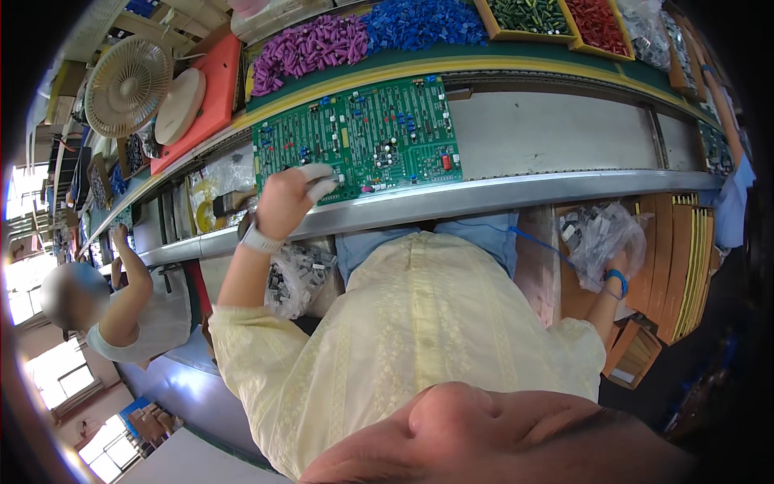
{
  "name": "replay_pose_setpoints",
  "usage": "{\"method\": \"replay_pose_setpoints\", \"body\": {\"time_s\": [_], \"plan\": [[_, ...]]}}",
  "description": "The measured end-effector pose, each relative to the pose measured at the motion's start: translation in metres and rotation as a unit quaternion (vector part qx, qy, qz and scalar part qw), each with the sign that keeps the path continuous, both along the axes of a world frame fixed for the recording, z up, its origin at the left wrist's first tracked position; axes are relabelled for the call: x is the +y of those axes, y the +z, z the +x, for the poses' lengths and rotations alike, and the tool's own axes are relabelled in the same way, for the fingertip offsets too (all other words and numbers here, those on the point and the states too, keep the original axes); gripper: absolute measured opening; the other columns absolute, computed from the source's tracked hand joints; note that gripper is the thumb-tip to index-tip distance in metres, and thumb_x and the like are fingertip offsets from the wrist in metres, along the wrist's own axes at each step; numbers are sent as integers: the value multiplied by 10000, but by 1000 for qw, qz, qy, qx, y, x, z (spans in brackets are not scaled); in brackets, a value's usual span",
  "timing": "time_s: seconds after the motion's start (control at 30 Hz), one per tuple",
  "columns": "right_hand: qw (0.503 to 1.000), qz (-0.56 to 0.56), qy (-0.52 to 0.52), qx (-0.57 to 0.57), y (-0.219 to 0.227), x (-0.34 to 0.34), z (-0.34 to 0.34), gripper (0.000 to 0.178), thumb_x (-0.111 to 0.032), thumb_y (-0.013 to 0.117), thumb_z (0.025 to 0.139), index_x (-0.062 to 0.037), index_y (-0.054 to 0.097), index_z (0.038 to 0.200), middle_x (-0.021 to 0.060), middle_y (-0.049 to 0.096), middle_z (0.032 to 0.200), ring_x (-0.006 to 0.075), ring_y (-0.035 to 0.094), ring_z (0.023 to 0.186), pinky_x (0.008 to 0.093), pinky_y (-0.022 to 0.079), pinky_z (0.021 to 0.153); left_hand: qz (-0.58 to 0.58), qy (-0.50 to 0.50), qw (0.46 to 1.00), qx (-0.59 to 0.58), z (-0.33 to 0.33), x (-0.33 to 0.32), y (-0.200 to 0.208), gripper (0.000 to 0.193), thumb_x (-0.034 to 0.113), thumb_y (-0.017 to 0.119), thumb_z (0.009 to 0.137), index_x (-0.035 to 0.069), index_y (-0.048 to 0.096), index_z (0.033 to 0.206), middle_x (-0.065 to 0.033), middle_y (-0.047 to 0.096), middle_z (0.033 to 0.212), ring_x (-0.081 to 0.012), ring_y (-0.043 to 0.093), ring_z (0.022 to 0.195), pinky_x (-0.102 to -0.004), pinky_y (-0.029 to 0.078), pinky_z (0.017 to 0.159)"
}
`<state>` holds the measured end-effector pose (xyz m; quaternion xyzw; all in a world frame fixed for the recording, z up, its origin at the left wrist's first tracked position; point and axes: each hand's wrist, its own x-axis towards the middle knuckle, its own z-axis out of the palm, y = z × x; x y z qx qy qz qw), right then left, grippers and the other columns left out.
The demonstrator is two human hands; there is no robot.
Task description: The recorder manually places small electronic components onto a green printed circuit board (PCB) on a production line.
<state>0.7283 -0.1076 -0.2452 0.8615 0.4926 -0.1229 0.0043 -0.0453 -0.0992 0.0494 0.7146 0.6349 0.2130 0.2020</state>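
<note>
A green circuit board (395, 153), full of small components, lies on the metal rail line in front of me. My left hand (286, 198), with white covers on its fingertips, is over the board's lower left part. Its thumb and finger are drawn together in a pinch; what they hold, if anything, is too small to make out. Off to the right, my right hand (617, 264) reaches into a clear plastic bag (601, 234) of grey parts. The bag hides its fingers. A blue band with a cord circles that wrist.
Beyond the rail are piles of purple parts (310, 48) and blue parts (423, 22), plus boxes of green parts (528, 14) and red parts (597, 24). A fan (129, 85) stands at left. Another bag of grey parts (294, 278) sits below my left forearm. A co-worker (137, 306) works at left.
</note>
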Motion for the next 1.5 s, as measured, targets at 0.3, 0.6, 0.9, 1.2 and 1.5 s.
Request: {"method": "replay_pose_setpoints", "body": {"time_s": [0.3, 0.6, 0.9, 1.2, 1.5], "plan": [[996, -62, -64, -2, 19, 0, 3, 381, -140, 439, 767, 38, 559, 1082, 273, 561, 1082, 386, 522, 1051, 404, 405, 874, -83, -104, 987, 88, 16, 25, -19, 198, 157, 600, 790, 71, 616, 967, -134, 608, 814, -301, 588, 724, -386, 470, 661], [999, 2, -38, -11, 92, 6, -16, 316, -155, 503, 775, 4, 599, 1030, 239, 614, 968, 342, 593, 946, 385, 444, 792, -26, -157, 981, 114, 14, 33, -31, 187, 199, 603, 766, 83, 615, 913, -115, 611, 744, -283, 602, 717, -394, 481, 607], [893, 143, 87, 417, 290, 54, -193, 282, -68, 512, 842, 5, 559, 1110, 66, 607, 979, 131, 559, 886, 242, 433, 776, 0, -177, 979, 102, 11, 30, -35, 171, 208, 614, 760, 94, 627, 887, -111, 608, 721, -284, 592, 682, -390, 471, 596], [751, 108, 529, 380, 304, 111, -425, 354, -60, 607, 765, -65, 565, 1116, 92, 571, 893, 190, 547, 784, 268, 444, 721, 39, -155, 983, 86, 10, 20, -42, 187, 216, 610, 764, 102, 643, 909, -101, 622, 758, -278, 595, 711, -380, 482, 625], [712, 116, 670, 173, 278, 133, -505, 294, -178, 630, 735, -46, 596, 996, 131, 600, 847, 296, 555, 839, 387, 424, 776, 20, -60, 994, 85, -8, -2, -14, 432, 197, 622, 783, 111, 537, 1198, -134, 628, 915, -300, 572, 796, -371, 469, 705]]}}
